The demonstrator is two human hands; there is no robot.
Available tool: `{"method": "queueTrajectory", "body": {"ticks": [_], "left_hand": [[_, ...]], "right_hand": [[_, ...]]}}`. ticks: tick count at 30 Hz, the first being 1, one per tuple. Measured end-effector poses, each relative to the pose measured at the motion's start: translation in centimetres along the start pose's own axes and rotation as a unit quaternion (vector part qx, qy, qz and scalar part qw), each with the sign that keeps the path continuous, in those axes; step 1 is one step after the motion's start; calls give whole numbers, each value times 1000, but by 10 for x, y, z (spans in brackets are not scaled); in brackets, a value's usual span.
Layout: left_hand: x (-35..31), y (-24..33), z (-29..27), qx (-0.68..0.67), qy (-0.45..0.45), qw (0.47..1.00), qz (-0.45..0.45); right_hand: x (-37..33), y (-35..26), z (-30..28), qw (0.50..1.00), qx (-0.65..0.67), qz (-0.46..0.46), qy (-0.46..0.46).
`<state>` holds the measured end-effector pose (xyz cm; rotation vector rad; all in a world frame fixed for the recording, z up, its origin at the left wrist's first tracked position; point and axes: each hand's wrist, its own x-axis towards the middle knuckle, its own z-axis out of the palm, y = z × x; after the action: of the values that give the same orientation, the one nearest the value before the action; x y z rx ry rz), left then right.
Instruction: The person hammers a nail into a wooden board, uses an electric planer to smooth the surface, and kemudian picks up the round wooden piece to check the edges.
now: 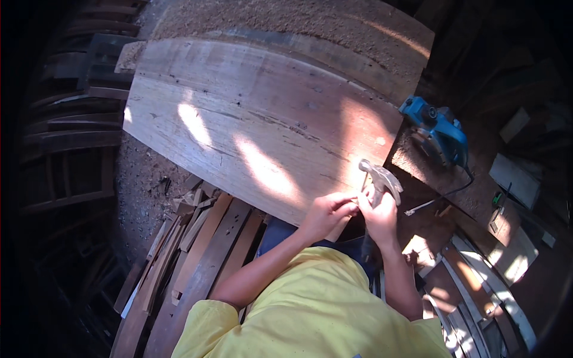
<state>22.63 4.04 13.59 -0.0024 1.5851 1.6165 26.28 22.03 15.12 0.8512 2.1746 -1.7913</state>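
Note:
My right hand (380, 216) is wrapped round a claw hammer (385, 178), whose metal head sticks up above my fingers while its handle runs down toward my body. Close beside it, my left hand (328, 210) is pinched, its fingertips meeting those of the right. Whatever lies between these fingertips is too small to make out. Both hands are over the near right edge of a wide wooden board (268, 113), which has a worn, streaked surface and patches of sunlight.
A blue power tool (439, 128) with a cord sits on the right. Long timber pieces (209, 256) are stacked at lower left, and more boards (477, 286) lie at lower right. Sawdust (262, 18) covers the surface beyond the board.

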Motion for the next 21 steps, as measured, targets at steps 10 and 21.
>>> {"method": "queueTrajectory", "body": {"ticks": [10, 21], "left_hand": [[3, -38, -137, -41, 85, 993, -69], [53, 26, -229, 209, 256, 936, 125]], "right_hand": [[51, -29, 143, 991, -115, 50, -36], [81, -54, 108, 976, 183, 89, -71]]}}
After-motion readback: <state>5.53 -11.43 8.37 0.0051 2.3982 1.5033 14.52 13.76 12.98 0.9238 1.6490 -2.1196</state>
